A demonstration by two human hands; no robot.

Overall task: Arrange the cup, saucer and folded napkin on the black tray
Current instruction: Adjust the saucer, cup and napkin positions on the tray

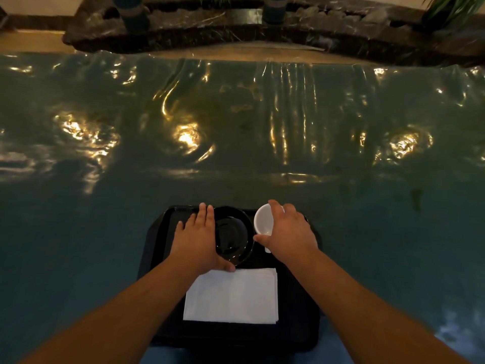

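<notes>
A black tray (168, 334) lies on the table close in front of me. A black saucer (232, 236) sits in the tray's far half. My left hand (199, 237) rests flat on the saucer's left edge, thumb curled along its near rim. My right hand (287, 229) grips a white cup (263, 219) from its right side; the cup is tilted with its mouth facing left, just right of the saucer. A white folded napkin (232, 296) lies flat in the tray's near half, touching my left thumb.
The table (236, 153) is covered with a glossy, wrinkled blue-green sheet that reflects lights. Beyond its far edge stands a dark stone planter (262, 30) with plants.
</notes>
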